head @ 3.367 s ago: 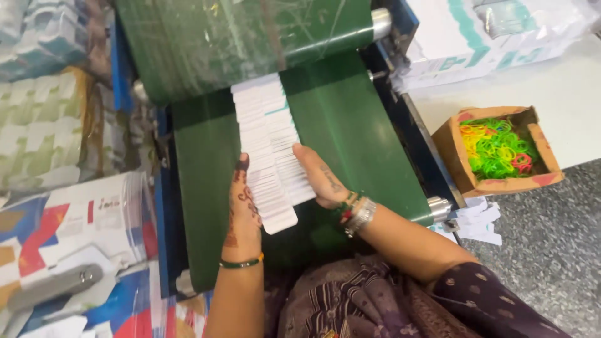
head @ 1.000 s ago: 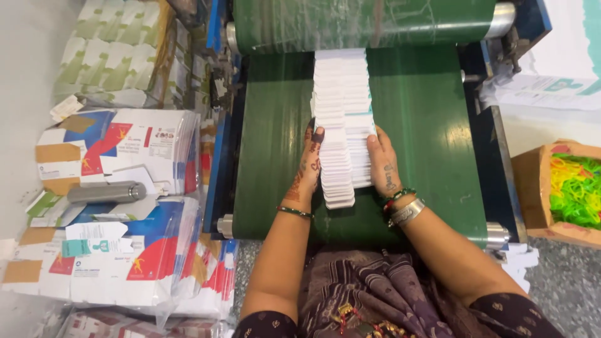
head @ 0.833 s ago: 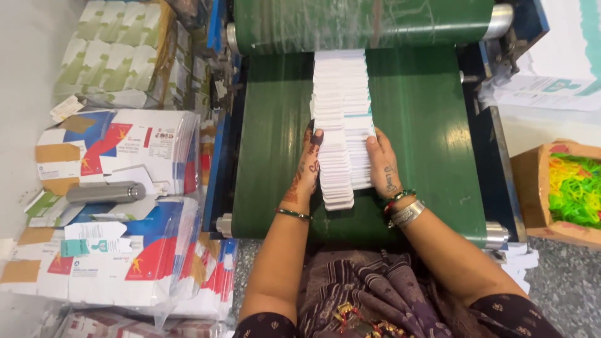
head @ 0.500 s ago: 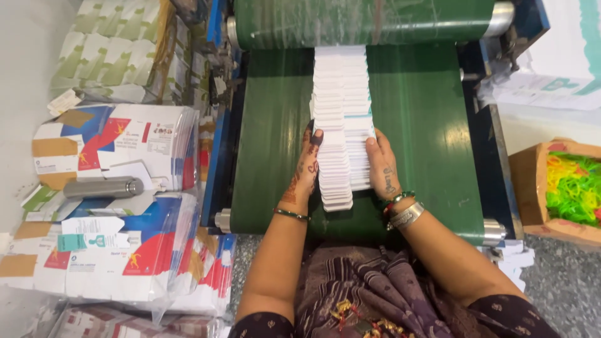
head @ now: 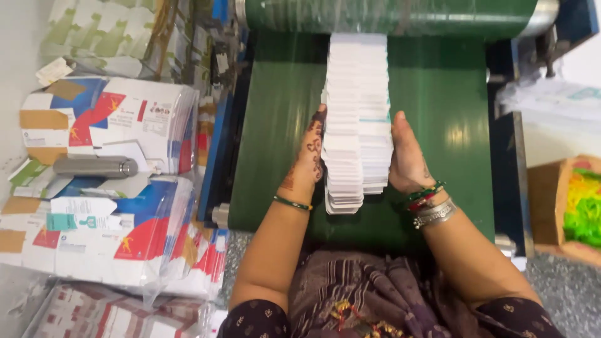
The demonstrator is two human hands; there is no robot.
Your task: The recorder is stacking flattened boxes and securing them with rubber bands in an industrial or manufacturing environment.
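A long overlapping row of flat white cards lies on the green conveyor belt, coming out from under a green roller. My left hand presses flat against the left edge of the row's near end. On the opposite side my right hand presses against the right edge. Both palms squeeze the near part of the stack between them, fingers pointing away from me.
Bundles of printed flat cartons are piled at the left, with a grey metal bottle lying on top. A cardboard box of coloured rubber bands stands at the right. More wrapped bundles lie at the far right.
Earlier the row lay slanted and my hands were at its near end; since then the view has swung left. In the last second my hands have stayed clamped on the stack.
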